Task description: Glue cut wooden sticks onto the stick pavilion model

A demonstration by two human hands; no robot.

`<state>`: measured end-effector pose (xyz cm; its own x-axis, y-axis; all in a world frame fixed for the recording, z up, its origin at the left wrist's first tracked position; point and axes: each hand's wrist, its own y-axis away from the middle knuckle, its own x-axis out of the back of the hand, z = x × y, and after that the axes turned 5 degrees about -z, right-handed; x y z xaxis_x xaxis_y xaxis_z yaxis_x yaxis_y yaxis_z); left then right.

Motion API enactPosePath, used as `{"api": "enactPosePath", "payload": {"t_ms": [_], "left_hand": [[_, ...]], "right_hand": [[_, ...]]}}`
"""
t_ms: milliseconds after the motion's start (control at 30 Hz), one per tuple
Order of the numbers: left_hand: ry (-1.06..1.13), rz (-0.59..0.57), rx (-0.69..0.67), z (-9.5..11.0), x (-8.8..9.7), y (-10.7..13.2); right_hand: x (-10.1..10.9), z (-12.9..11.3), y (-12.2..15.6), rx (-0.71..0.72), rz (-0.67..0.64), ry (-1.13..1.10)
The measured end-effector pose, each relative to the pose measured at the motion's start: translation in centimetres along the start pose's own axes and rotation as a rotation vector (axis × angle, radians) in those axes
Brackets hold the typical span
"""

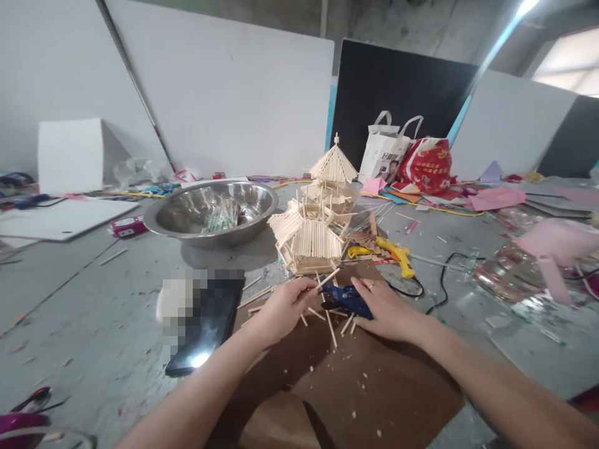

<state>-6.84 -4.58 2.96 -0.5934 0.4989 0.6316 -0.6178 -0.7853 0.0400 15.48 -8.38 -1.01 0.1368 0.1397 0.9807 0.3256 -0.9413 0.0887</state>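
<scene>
My left hand [291, 304] pinches a thin wooden stick [329, 280] that points up and to the right. In my right hand [384, 307] is a pair of blue-handled pliers [349, 301], their dark jaws turned left toward the stick; whether they touch it I cannot tell. Below both hands, several loose wooden sticks [330, 327] lie across a brown sheet [374, 386] sprinkled with pale chips. Just beyond the hands stands a tiered pagoda model [312, 240] built of the same sticks, with a pointed roof.
Left of the model is a steel basin [163, 229] with a clear bag of sticks [222, 215]. A dark phone or tablet [213, 324], partly pixelated, lies by my left arm. A yellow glue gun [397, 252] lies right of the model, and a pink-lidded clear jug [510, 268] farther right.
</scene>
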Motion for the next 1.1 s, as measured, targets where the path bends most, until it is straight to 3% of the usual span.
{"api": "enactPosePath", "payload": {"t_ms": [133, 300, 467, 700, 833, 933, 1033, 1100], "left_hand": [[-0.217, 0.043, -0.037, -0.5, -0.1, 0.0], [-0.348, 0.057, -0.044, -0.7, -0.7, 0.1], [-0.425, 0.053, -0.063, -0.8, -1.0, 0.2], [-0.435, 0.1, -0.021, -1.5, -1.7, 0.0], [-0.51, 0.112, 0.048, -1.9, -1.8, 0.1], [-0.614, 0.098, 0.08, -2.0, -1.5, 0.1], [-0.687, 0.142, 0.072, -1.8, -1.1, -0.1], [-0.647, 0.226, 0.004, -1.4, -0.7, -0.3]], "right_hand": [[0.3, -0.3, -0.4, 0.021, 0.009, -0.023], [2.1, -1.6, -1.2, 0.079, 0.228, -0.222], [2.5, -2.9, -2.4, 0.17, 0.192, -0.194], [0.7, -3.3, -3.2, 0.069, 0.322, 0.037], [0.4, -3.4, -3.4, -0.075, 0.385, 0.102], [1.1, -3.0, -3.3, -0.072, 0.312, -0.091], [1.9, -2.9, -3.4, 0.028, 0.227, -0.508], [2.3, -3.1, -3.7, 0.013, 0.169, -0.861]]}}
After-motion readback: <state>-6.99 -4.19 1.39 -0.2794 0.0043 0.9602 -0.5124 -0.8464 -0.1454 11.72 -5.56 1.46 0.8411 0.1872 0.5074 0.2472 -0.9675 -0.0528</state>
